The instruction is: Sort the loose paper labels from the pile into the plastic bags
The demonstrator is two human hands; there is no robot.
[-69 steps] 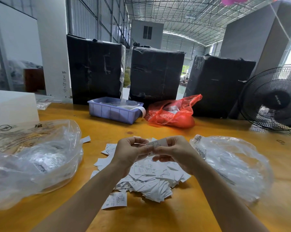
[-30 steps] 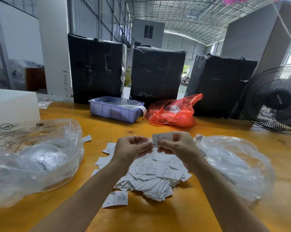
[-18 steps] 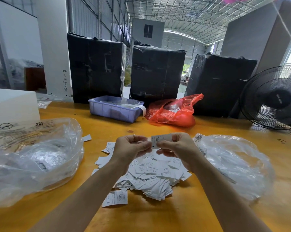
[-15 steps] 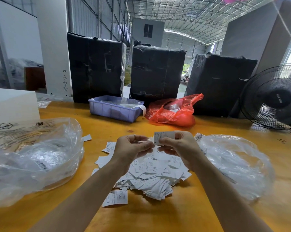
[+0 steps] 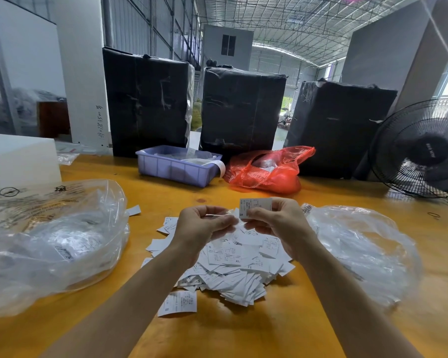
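While much of the sorting is yet to do, some of it is plainly done. At the left of the yellow counter [image 5: 243,339] lies a clear plastic bag [image 5: 55,244] with white labels showing through it. Right of that, near the middle, a thick pile of loose paper labels [image 5: 230,264] is spread on the counter, with a few strays at its edges. Above the pile, the left hand [image 5: 201,226] has its fingers curled, pinching what looks like a thin slip seen edge-on. Just beside it, the right hand [image 5: 277,220] pinches a single label [image 5: 255,208], held upright, printed with an S. At the right lies a second clear bag [image 5: 359,251], apparently with some labels inside. Judging by the pile, most labels remain unsorted.
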